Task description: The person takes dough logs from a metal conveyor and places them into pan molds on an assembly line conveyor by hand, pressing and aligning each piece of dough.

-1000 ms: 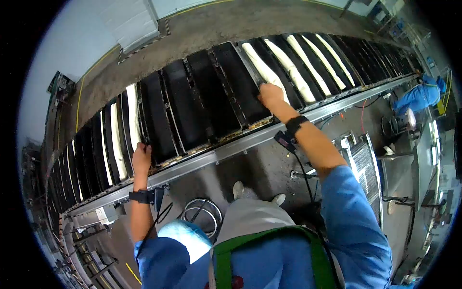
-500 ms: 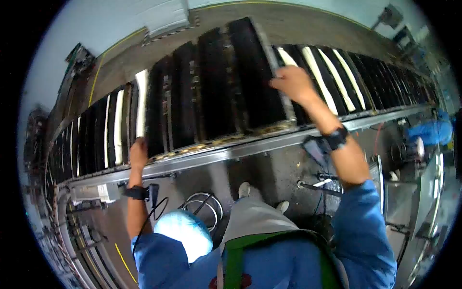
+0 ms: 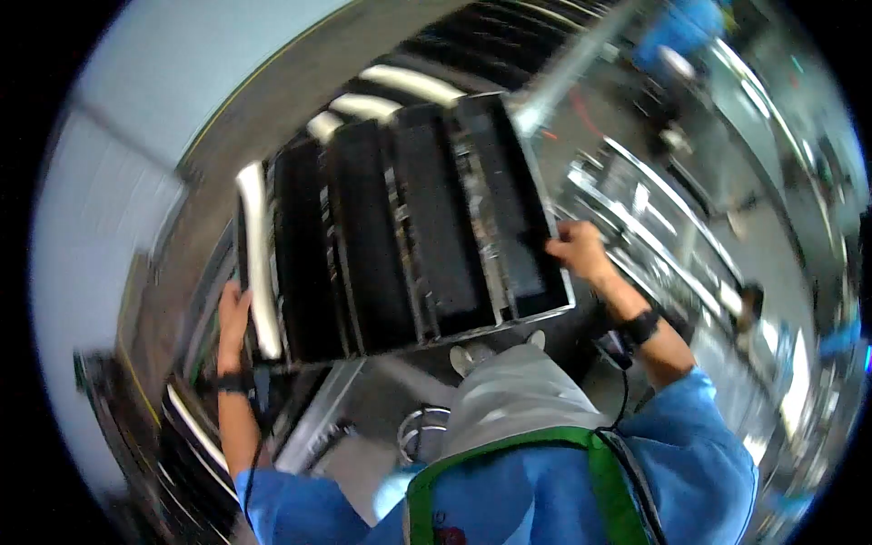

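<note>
A black tray (image 3: pixel 538 182) with several long channels is held between my two hands in front of my body. My left hand (image 3: pixel 233 313) is closed on the tray's left edge. Beside it, a long white strip (image 3: pixel 262 263), whose material I cannot make out, lies in the leftmost channel. On the opposite side, the fingers of my right hand (image 3: pixel 581 250) grip the right edge near its front corner. The other channels of this tray look dark, with nothing pale in them.
A line of similar black trays (image 3: pixel 481 41) with pale strips runs behind, along a metal rail (image 3: pixel 581 64). Blurred metal frames (image 3: pixel 654 218) stand at right. On the floor near my feet is a coiled hose (image 3: pixel 422 431). A blue shape (image 3: pixel 681 32) is at upper right.
The tray has come off the line and closer to my body, with both hands on it. My view has turned, so the line now slants to the upper right.
</note>
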The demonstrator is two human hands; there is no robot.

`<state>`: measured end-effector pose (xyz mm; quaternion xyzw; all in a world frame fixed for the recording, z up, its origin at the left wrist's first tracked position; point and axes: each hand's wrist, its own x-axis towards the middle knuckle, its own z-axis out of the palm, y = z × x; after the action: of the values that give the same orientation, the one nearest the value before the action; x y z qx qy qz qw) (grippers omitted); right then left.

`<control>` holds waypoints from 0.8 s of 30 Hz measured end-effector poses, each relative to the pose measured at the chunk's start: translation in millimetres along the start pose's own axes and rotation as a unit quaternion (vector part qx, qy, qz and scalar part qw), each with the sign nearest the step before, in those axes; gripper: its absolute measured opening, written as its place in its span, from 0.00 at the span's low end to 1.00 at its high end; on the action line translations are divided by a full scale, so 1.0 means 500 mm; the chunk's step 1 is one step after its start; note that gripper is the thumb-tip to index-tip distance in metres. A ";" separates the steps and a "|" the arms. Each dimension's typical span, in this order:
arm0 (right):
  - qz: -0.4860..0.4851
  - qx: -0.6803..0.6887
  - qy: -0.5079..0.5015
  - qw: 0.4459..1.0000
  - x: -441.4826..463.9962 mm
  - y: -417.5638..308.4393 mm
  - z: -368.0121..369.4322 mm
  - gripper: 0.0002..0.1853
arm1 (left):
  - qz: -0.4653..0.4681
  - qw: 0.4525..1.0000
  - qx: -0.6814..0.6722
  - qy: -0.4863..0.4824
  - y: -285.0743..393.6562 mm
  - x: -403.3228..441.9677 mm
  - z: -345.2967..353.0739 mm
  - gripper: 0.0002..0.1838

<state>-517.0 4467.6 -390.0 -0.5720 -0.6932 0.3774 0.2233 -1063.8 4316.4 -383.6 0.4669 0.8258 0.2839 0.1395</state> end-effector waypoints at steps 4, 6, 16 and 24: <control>0.004 -0.013 0.130 0.991 -0.043 0.078 -0.011 0.14 | 0.058 0.982 -0.117 -0.136 0.123 0.074 0.083 0.16; 0.061 -0.025 0.176 0.982 -0.072 0.113 -0.072 0.14 | 0.116 0.974 -0.117 -0.157 0.163 0.095 0.131 0.13; 0.297 0.021 0.359 0.884 -0.337 -0.107 -0.087 0.12 | 0.396 0.863 -0.060 -0.308 0.455 0.409 0.229 0.12; 0.504 -0.041 0.555 0.661 -0.616 -0.485 0.343 0.18 | 0.473 0.688 -0.122 -0.538 0.724 0.323 0.162 0.15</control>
<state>-719.8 4110.6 -269.1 -0.9459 -0.0610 0.0165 0.3183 -857.8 4626.8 -226.1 0.8469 0.2377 0.1109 0.4626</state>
